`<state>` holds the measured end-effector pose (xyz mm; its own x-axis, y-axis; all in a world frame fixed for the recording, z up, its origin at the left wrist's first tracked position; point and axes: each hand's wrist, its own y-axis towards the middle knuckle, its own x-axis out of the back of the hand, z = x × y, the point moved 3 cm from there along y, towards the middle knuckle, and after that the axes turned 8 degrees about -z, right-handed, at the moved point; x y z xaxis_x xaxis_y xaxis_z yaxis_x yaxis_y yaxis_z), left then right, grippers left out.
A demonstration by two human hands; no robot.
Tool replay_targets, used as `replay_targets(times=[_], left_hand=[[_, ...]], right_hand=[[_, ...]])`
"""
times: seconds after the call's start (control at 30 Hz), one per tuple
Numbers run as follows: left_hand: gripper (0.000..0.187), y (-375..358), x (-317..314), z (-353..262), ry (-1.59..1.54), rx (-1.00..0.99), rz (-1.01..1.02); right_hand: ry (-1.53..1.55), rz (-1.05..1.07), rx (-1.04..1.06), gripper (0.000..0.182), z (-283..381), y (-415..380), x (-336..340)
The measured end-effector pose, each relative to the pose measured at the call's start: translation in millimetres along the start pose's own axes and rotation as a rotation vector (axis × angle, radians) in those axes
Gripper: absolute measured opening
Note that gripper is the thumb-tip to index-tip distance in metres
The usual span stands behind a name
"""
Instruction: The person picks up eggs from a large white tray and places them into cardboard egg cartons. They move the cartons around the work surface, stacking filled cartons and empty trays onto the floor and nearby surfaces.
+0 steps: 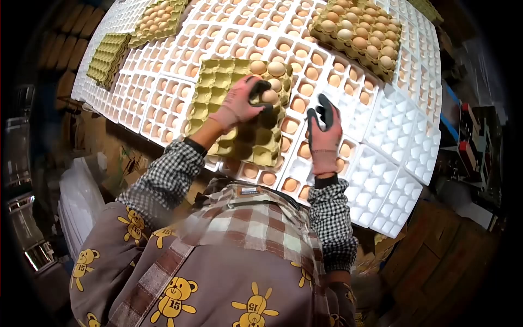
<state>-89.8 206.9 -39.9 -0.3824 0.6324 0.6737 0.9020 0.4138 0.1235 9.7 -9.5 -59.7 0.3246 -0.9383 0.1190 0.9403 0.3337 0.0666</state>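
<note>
My left hand (pixel 244 101), in a pink glove with dark fingertips, reaches over a yellow-green pulp egg tray (pixel 210 82). Its thumb and fingers close around a light brown egg (pixel 269 97) near the tray's right side. A few more eggs (pixel 276 68) sit in that tray's far right corner; most of its visible cups hold nothing. My right hand (pixel 325 133), gloved alike, hovers over a white foam tray (pixel 348 111) with thumb and fingers apart and nothing visible between them. Brown eggs (pixel 306 89) fill the square pockets just left of it.
White foam trays with eggs (pixel 163 101) cover most of the table. Unfilled foam trays (pixel 370 180) lie at the right. A full pulp tray (pixel 359 32) stands at the far right, another pulp tray with eggs (pixel 158 19) at the far left, beside stacked pulp trays (pixel 108 57).
</note>
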Motion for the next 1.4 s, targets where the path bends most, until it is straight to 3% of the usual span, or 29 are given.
replay_targets(times=[0.03, 0.1, 0.17, 0.2, 0.23, 0.27, 0.3, 0.33, 0.37, 0.43, 0.47, 0.5, 0.53, 0.57, 0.63, 0.7, 0.73, 0.77, 0.8, 0.83, 0.9, 0.97, 1.03, 1.1, 1.17, 1.27, 1.4], left_hand=[[0.051, -5.5, 6.4, 11.6, -0.545, 0.189, -0.085], [0.047, -8.4, 33.1, 11.2, -1.138, 0.535, -0.125], [0.048, -1.5, 44.3, 26.7, -0.701, 0.59, -0.09], [0.049, 5.0, 45.7, 25.6, -0.349, 0.401, -0.045], [0.051, 15.5, 40.8, 22.6, 0.0, 0.205, -0.006], [0.056, 18.1, 29.1, 17.7, 0.346, -0.019, -0.091], [0.06, 22.0, 21.6, 11.3, 0.582, -0.024, 0.046], [0.061, 23.1, 22.9, 14.2, 0.555, 0.02, 0.034], [0.062, 26.8, 22.9, 19.5, 0.532, 0.055, 0.029], [0.059, 31.3, 32.3, 41.7, 0.123, 0.131, -0.132], [0.056, 30.7, 36.6, 43.2, 0.026, 0.074, -0.258], [0.053, 38.3, 43.2, 32.0, 0.203, -0.014, -0.233], [0.052, 46.1, 43.1, 27.8, 0.389, -0.062, -0.191], [0.05, 55.2, 40.2, 24.4, 0.571, -0.119, -0.156], [0.048, 70.1, 32.9, 11.6, 0.739, -0.094, 0.048], [0.047, 75.6, 31.9, 4.9, 0.804, -0.09, 0.132], [0.049, 79.2, 32.9, 4.0, 0.805, -0.018, 0.171], [0.051, 82.2, 30.8, 5.5, 0.811, 0.055, 0.199], [0.052, 85.1, 33.2, 16.0, 0.716, 0.019, 0.136], [0.056, 90.5, 35.7, 32.0, 0.616, 0.072, 0.165], [0.057, 92.0, 43.7, 21.9, 0.485, 0.049, -0.004], [0.057, 92.6, 26.8, -5.8, 0.309, -0.063, -0.052], [0.051, 90.1, -16.0, -63.8, 0.234, -0.096, 0.08], [0.045, 90.9, -71.7, -88.7, 0.382, -0.152, 0.169], [0.04, 91.7, -121.7, -82.8, 0.48, -0.144, 0.214], [0.037, 67.0, -133.6, -78.2, 0.282, -0.276, 0.076], [0.051, 52.5, -149.6, -87.3, 0.423, -0.103, 0.408]], right_hand=[[0.062, 0.078, 0.051, 0.054, 6.4, 10.3, -22.8], [-0.617, 0.245, 0.439, 0.055, 33.4, 24.0, -68.5], [-0.987, 0.334, 0.533, 0.053, 17.3, 36.0, -101.0], [-0.824, 0.327, 0.409, 0.047, 10.6, 48.5, -100.8], [-0.609, 0.233, 0.281, 0.038, 3.0, 56.0, -97.5], [-0.155, 0.194, -0.024, 0.033, -10.3, 63.6, -92.3], [0.292, 0.155, -0.342, 0.029, -21.3, 64.4, -86.4], [0.716, 0.138, -0.485, 0.025, -18.2, 65.8, -82.1], [0.826, 0.187, -0.524, 0.024, -14.2, 69.7, -76.3], [0.392, 0.225, -0.502, 0.033, -7.7, 86.0, -79.4], [-0.012, 0.309, 0.046, 0.046, 9.3, 95.4, -85.6], [-0.385, 0.278, 0.294, 0.051, 19.0, 95.1, -96.9], [-0.737, 0.388, 0.375, 0.054, 23.6, 94.0, -106.5], [-0.855, 0.456, 0.398, 0.053, 11.7, 99.5, -118.5], [-0.583, 0.348, 0.182, 0.047, 19.3, 102.0, -103.9], [0.077, 0.15, -0.11, 0.047, -3.3, 94.5, -72.9], [0.249, 0.02, -0.282, 0.044, -1.4, 85.9, -47.5], [0.169, -0.17, -0.189, 0.039, -9.7, 78.3, -17.9], [0.29, -0.365, -0.255, 0.039, -18.3, 69.5, 6.2], [0.09, -0.511, -0.114, 0.042, -37.0, 66.3, 30.8], [-0.489, -0.33, -0.031, 0.043, -42.0, 69.5, 65.1], [-0.587, -0.187, -0.021, 0.052, -47.5, 72.1, 79.1], [-0.585, -0.35, 0.036, 0.049, -55.7, 78.7, 90.1], [-0.959, -0.403, 0.005, 0.048, -57.7, 80.9, 91.6], [-0.906, -0.309, 0.064, 0.044, -90.5, 71.4, 94.8], [-0.786, -0.262, 0.137, 0.038, -99.9, 54.7, 108.7], [-0.791, -0.346, 0.174, 0.039, -92.1, 49.6, 103.4]])
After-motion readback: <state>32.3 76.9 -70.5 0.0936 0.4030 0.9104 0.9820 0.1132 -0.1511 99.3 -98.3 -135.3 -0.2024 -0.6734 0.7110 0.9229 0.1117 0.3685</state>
